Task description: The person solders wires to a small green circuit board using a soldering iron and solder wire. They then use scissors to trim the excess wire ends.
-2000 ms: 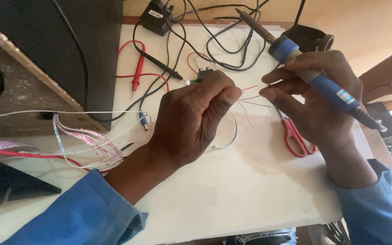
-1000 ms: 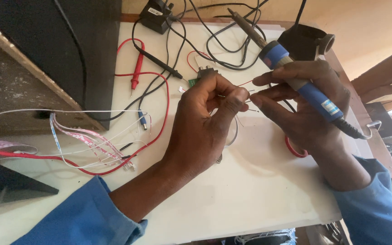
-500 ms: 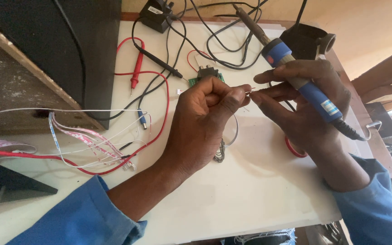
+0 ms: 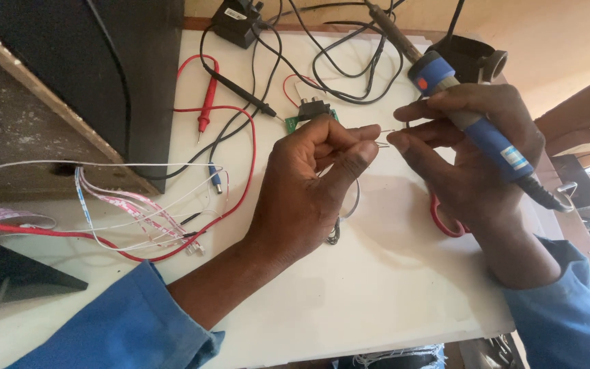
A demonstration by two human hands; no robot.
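Observation:
My left hand (image 4: 312, 184) is raised over the white tabletop (image 4: 377, 287), its thumb and fingers pinched on a thin wire (image 4: 385, 131) at its end. My right hand (image 4: 472, 157) holds a blue-handled soldering iron (image 4: 472, 119) across the palm, tip pointing away to the upper left. Its thumb and forefinger pinch the same thin wire from the other side. The fingertips of both hands nearly touch. A small green circuit board (image 4: 312, 109) with a black connector lies just beyond my left hand.
A large dark speaker box (image 4: 56, 82) fills the upper left. Red and black probe leads (image 4: 206, 96), a ribbon of thin wires (image 4: 138, 208) and black cables (image 4: 336, 61) lie across the table. Red-handled scissors (image 4: 445, 219) lie under my right hand. A black adapter (image 4: 237, 20) sits at the far edge.
Both hands have risen and drawn closer together, fingertips meeting on the thin wire. The soldering iron has tilted slightly with the right hand, which now covers most of the scissors.

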